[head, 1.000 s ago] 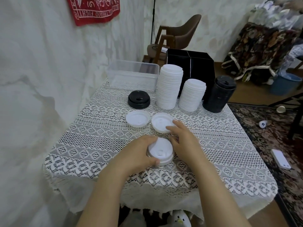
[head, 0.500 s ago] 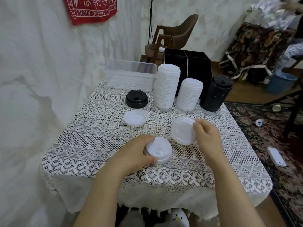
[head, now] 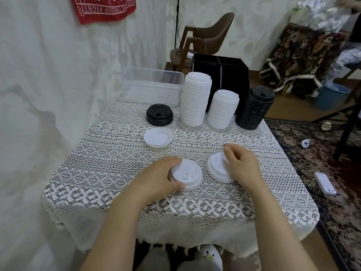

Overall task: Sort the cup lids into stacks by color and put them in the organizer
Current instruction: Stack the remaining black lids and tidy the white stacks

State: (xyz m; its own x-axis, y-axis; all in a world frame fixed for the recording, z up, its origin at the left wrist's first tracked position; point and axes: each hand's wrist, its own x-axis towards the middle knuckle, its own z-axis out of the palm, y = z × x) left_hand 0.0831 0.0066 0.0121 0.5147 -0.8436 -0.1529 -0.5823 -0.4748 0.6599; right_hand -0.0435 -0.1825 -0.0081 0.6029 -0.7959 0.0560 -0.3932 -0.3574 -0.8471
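While my left hand [head: 162,177] is cupping the short white lid stack [head: 188,174] on the lace tablecloth [head: 109,173] w/ fingers curled round its rim, my right hand [head: 241,166] is gripping a loose white lid [head: 216,169] just beside it w/ bent fingers; I'm thinking: centre it over the stack, rims level, before pressing down.

White textured wall [head: 48,94], red banner [head: 103,8], brown chair [head: 211,34], wooden floor [head: 289,106], patterned rug [head: 332,173], lace-covered table [head: 97,173]
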